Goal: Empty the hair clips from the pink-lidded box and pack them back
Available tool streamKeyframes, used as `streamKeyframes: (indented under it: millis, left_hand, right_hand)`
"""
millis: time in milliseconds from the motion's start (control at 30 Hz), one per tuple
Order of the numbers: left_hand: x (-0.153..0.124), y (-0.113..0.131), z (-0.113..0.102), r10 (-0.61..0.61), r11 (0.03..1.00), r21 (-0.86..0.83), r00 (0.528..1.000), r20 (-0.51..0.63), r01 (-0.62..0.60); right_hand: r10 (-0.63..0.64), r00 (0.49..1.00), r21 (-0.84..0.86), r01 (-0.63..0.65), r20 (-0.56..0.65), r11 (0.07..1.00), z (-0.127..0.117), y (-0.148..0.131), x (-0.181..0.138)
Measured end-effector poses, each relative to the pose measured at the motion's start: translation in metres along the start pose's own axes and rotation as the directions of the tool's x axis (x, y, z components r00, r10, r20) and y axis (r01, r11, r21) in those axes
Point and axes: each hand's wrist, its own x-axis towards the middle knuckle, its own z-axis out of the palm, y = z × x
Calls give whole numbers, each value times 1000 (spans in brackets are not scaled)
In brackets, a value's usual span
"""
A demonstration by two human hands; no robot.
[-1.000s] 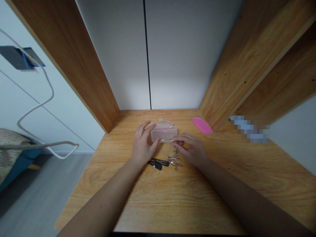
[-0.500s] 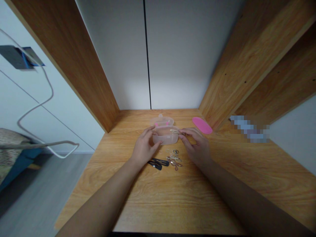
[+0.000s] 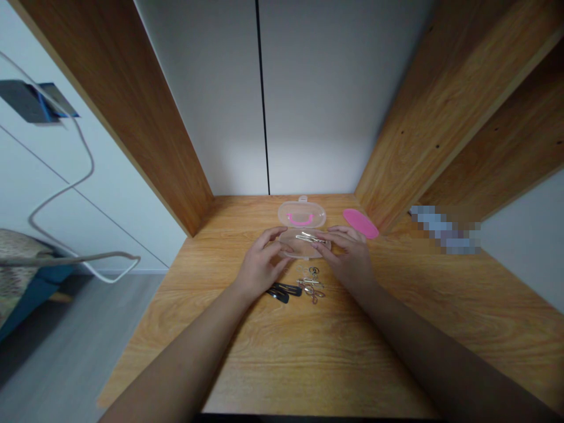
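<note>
A clear plastic case (image 3: 288, 249) lies open on the wooden tabletop. Its raised lid (image 3: 284, 214), with a pink handle (image 3: 300, 221), leans away at the back. My left hand (image 3: 259, 261) grips the case's left end between thumb and fingers. At the other end, my right hand (image 3: 352, 255) pinches slim metal hairpins (image 3: 308, 237) over the case's opening. Below the case lie black snap hair clips (image 3: 286, 289), a dark small ring (image 3: 314, 271), and metal hair clips (image 3: 311, 290) in silver and rose tones.
A pink oval piece (image 3: 361, 223) lies to the right of the case, by the wooden side panel (image 3: 409, 129). White panels (image 3: 308, 106) stand behind. A pale cable (image 3: 88, 147) hangs at the left, beyond the table's edge.
The case has shifted right and tilted flatter, so its lid and pink handle show fully. My right hand has brought the hairpins left and down over the case.
</note>
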Motion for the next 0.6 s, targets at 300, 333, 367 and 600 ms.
streamKeyframes:
  millis: [300, 333, 367, 600]
  left_hand:
    - [-1, 0, 0, 18, 1000, 22, 1000, 2, -18]
    - [-1, 0, 0, 19, 1000, 22, 1000, 3, -19]
    - [-1, 0, 0, 20, 1000, 23, 1000, 4, -20]
    - [-2, 0, 0, 12, 999, 33, 1000, 10, -12]
  right_hand:
    - [8, 1000, 0, -8, 10, 1000, 1, -3, 1]
    - [9, 1000, 5, -9, 12, 1000, 1, -3, 1]
    - [11, 1000, 9, -11, 12, 1000, 1, -4, 0]
    - [0, 1000, 1, 0, 21, 1000, 2, -2, -1]
